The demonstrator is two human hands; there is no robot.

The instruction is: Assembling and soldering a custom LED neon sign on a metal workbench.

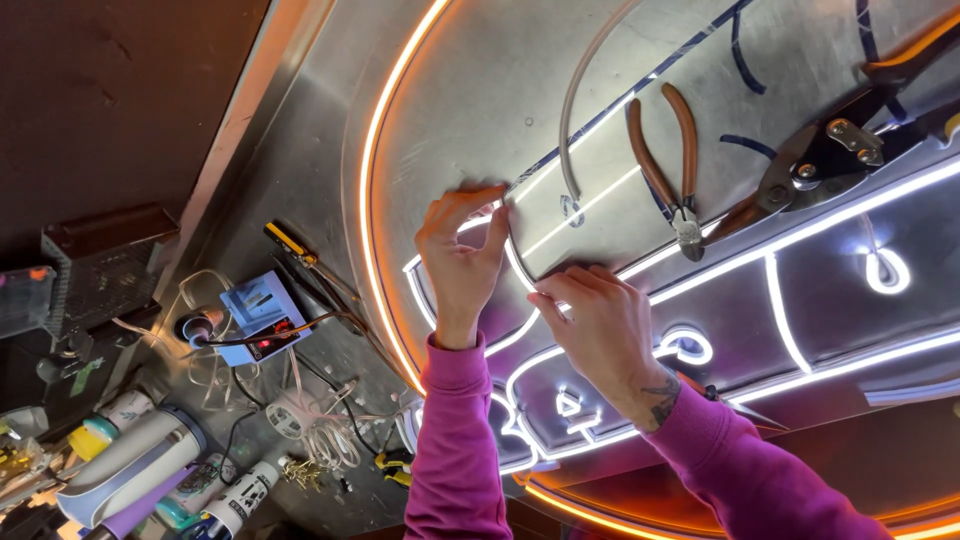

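Neon strip point(515, 262) is pinched by both hands, left hand point(458, 255) up top and right hand point(600, 325) lower, pressing it into the metal sign panel point(480, 90). Most outlines glow already; this curve looks unfinished. Pliers point(668, 160) lie nearby.

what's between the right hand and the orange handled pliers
In the head view, bare metal panel crossed by a lit white strip lies between the right hand and the orange-handled pliers.

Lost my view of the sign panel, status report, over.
Left hand and right hand both pinching the unlit strip into the panel. Orange-handled pliers and snips lie beyond, apart from it.
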